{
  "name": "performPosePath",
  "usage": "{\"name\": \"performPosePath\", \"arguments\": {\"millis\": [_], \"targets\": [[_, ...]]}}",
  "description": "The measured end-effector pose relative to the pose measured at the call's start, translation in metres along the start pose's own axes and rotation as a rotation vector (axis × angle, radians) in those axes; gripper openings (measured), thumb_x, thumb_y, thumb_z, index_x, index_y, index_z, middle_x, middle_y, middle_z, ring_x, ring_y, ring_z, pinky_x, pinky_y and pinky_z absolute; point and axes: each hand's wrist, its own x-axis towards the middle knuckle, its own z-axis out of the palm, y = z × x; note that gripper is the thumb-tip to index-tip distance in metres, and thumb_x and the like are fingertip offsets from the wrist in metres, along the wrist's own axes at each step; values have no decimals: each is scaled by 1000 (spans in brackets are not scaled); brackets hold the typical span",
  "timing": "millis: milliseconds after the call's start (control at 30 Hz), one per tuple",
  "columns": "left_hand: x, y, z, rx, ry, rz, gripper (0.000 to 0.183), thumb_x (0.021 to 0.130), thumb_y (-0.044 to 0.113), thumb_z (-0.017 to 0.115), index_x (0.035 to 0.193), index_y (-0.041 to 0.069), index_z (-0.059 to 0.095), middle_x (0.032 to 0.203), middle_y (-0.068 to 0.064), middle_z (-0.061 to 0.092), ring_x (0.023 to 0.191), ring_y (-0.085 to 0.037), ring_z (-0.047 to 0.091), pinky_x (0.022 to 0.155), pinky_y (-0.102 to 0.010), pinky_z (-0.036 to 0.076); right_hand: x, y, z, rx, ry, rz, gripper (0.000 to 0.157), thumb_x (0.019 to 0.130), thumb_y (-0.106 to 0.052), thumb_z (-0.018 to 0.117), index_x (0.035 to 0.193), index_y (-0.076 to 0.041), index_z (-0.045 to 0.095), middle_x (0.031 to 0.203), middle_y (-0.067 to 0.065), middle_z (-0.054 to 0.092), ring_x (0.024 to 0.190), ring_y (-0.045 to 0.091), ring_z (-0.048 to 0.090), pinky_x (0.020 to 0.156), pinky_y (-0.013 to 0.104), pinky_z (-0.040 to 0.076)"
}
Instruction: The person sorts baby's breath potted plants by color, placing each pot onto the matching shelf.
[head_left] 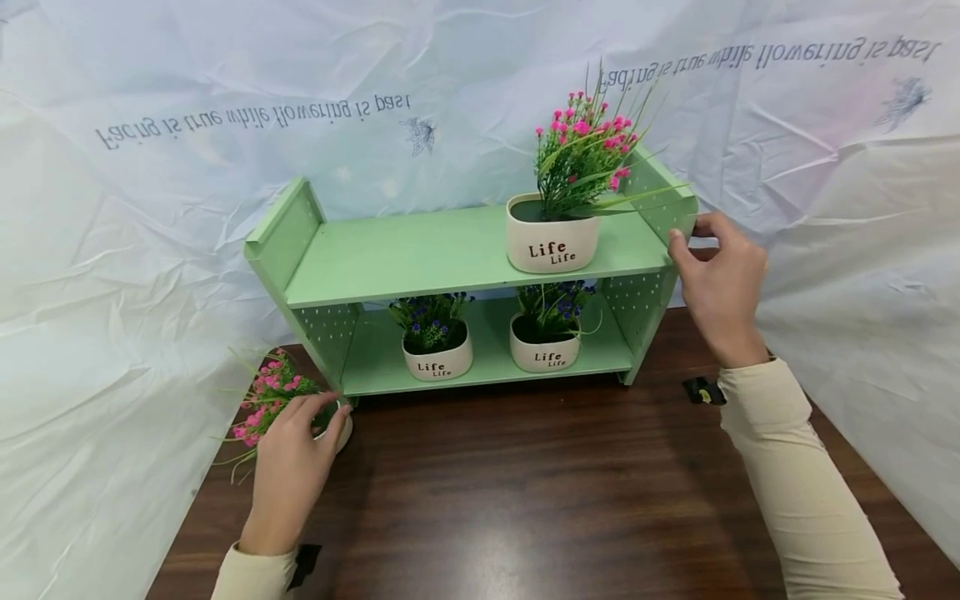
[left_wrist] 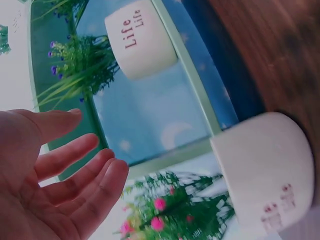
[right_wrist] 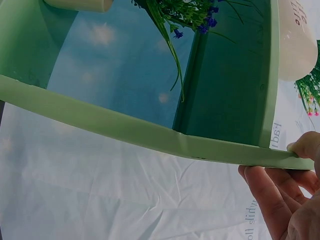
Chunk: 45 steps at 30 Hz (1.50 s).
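A green two-tier shelf (head_left: 405, 250) stands on the table. My right hand (head_left: 723, 287) grips the front edge of its right side panel, thumb on one face and fingers on the other, as the right wrist view shows. My left hand (head_left: 292, 467) hovers by the shelf's lower left corner, its fingers loosely bent and holding nothing. Near it, a white pot (left_wrist: 270, 175) of pink flowers (head_left: 266, 400) stands on the table, partly hidden by that hand in the head view. Another white pot (head_left: 553, 246) of pink flowers sits at the right of the upper tier.
On the lower tier are two white "Life" pots, one left of centre (head_left: 438, 362) and one to the right (head_left: 545, 354), both with blue-purple flowers. The dark wooden table (head_left: 510, 475) extends in front. Pale printed cloth (head_left: 465, 92) hangs behind and along the sides.
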Motion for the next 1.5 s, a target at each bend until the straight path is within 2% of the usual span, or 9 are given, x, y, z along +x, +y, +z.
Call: {"name": "performPosePath", "arguments": {"millis": [367,433,600,700,933,1100,1200,1333,1500], "targets": [[-44,-19,-2,-22,-2,-106,18,91,6,82,109,5,80,96,-10,77,79,-27,75,65,-50,60,0,-1,0,8,5,-6,22,98,-18,73,108,2,76,99,16,80,69,-28,49,72,5,39],[-49,-24,-4,-6,-46,-157,17,93,10,82,109,5,81,97,-11,79,80,-30,76,69,-55,59,0,-2,0,12,4,-2,22,98,-18,73,108,2,76,99,16,80,69,-29,50,72,5,40],[-55,-37,-9,48,-272,-330,38,100,25,75,125,-4,73,119,-27,74,103,-48,72,83,-69,54,0,-1,-1,14,10,-4,21,98,-18,74,108,1,77,100,15,80,70,-29,50,72,5,40],[-54,-43,-8,62,-333,-383,52,101,27,73,137,-8,63,134,-33,65,118,-56,63,89,-73,50,0,-1,0,15,10,-14,21,97,-17,74,108,1,77,99,16,80,70,-29,50,73,5,39],[-51,-56,-2,52,-332,-377,68,102,22,72,154,-10,43,149,-37,47,130,-59,52,95,-76,45,-2,0,-1,2,6,-21,22,98,-17,73,107,2,76,99,16,80,71,-29,49,73,6,38],[-52,-63,-2,61,-352,-373,55,104,20,67,145,-13,51,142,-37,53,127,-58,55,96,-74,46,-2,0,0,-12,5,-26,22,98,-17,74,106,3,75,100,17,79,72,-28,47,75,7,36],[-50,-68,-1,81,-400,-391,54,106,23,63,143,-15,52,139,-40,55,126,-58,55,97,-73,46,-2,0,0,-12,0,-18,22,98,-17,74,106,3,75,100,17,79,71,-30,46,75,6,36],[-47,-77,2,75,-489,-395,64,110,26,57,151,-19,37,148,-46,43,135,-62,45,105,-74,40,-2,0,0,-17,2,-13,22,97,-17,74,107,3,75,101,18,79,70,-30,45,75,8,36],[-45,-92,7,50,-440,-281,59,109,16,56,150,-21,34,145,-50,41,131,-68,42,106,-76,36,0,-1,-1,-19,2,-12,22,97,-16,73,107,3,75,101,18,79,71,-30,46,75,5,37]]}}
